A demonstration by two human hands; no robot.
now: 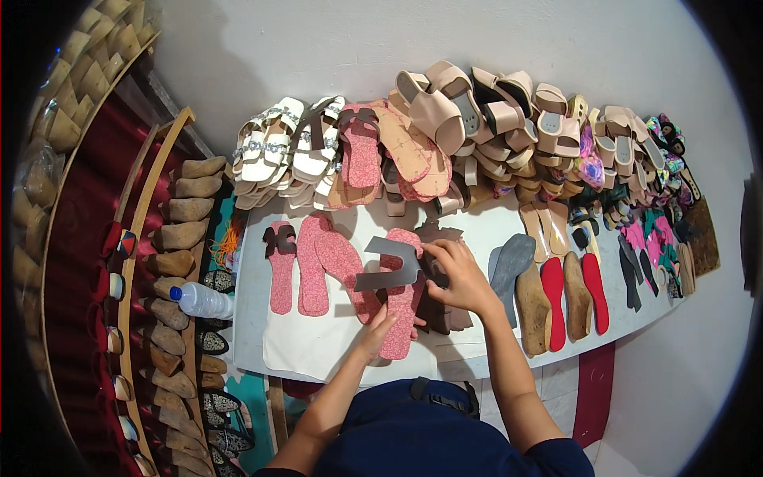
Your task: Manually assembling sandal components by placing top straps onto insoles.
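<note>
My left hand (377,335) is closed round the edge of a pink patterned sandal sole (400,327), held upright over the table. In my right hand (461,276) the fingers pinch a dark grey-brown sandal strap (387,274), cut in a forked shape with its two arms pointing left. The strap lies across the upper part of the sole, and I cannot tell whether it touches it. To the left are more pink soles (311,274) and a pink sandal (281,278) with a brown strap. Behind my right hand lies a pile of dark brown strap pieces (447,316).
White and pink finished sandals (270,151) and beige slides (445,107) are heaped along the wall. Wooden shoe lasts (533,306), red insoles (554,302) and grey soles (513,270) lie at the right. A rack of lasts (184,234) and a water bottle (203,300) stand left.
</note>
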